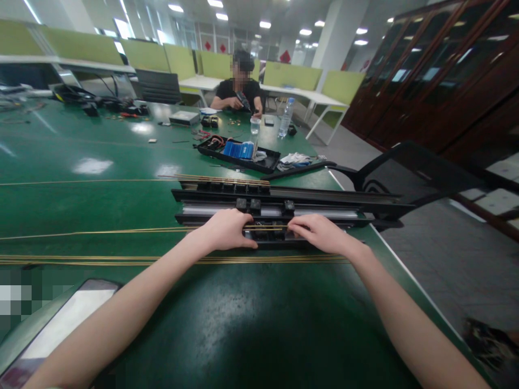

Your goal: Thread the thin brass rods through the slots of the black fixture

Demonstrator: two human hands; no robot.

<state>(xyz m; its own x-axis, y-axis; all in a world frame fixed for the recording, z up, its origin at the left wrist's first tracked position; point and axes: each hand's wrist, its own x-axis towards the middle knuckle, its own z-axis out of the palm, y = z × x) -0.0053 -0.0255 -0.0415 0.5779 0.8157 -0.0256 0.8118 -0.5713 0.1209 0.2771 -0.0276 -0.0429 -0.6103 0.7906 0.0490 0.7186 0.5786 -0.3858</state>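
Note:
Long thin brass-coloured rods [265, 228] run from the left into the nearest black rail [279, 245], over small black blocks in its channel. My left hand [227, 229] grips this rail across its width, thumb on the near side and fingers on the far side. Just to the right, my right hand [318, 232] is closed in a pinch at the right ends of the rods. Its fingertips partly hide what they hold. Behind my hands lies another black rail [324, 212] with a pale strip and black blocks [289, 207].
More brass rods [121, 260] lie along the green table [243, 324] on the near side. A black tray [267, 160] with a blue item stands farther back, near a water bottle [286, 116]. Across the table sits a person [243, 89]. A mesh chair [413, 167] is at the right edge.

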